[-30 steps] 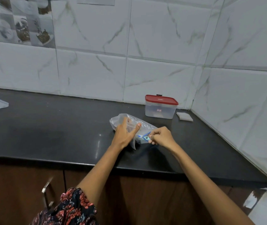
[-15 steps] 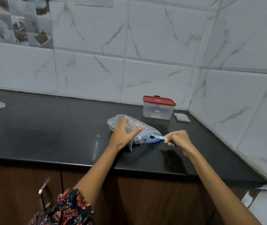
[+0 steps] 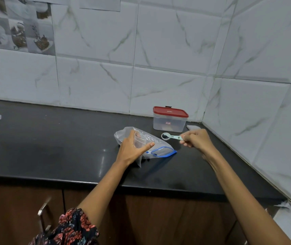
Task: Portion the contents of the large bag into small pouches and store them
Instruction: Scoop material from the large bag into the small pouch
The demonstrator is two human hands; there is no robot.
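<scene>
Head view: 2 bare hands work over a clear zip-top plastic bag with a blue seal strip (image 3: 152, 145) on a glossy black stone countertop (image 3: 52, 138).

The left hand (image 3: 132, 149) is wrapped around a small clear plastic pouch (image 3: 138, 141), pressing it against the top of the bag, which lies on its side with its blue mouth facing the right. The right hand (image 3: 196, 139) is closed in a pinch on the handle of a pale green plastic measuring spoon (image 3: 172, 136), held just above the counter to the right of the bag, its round bowl dark inside. Behind the spoon stands a clear rectangular plastic container with a red lid (image 3: 169, 119), lid on, near the white marble-tiled corner.
</scene>
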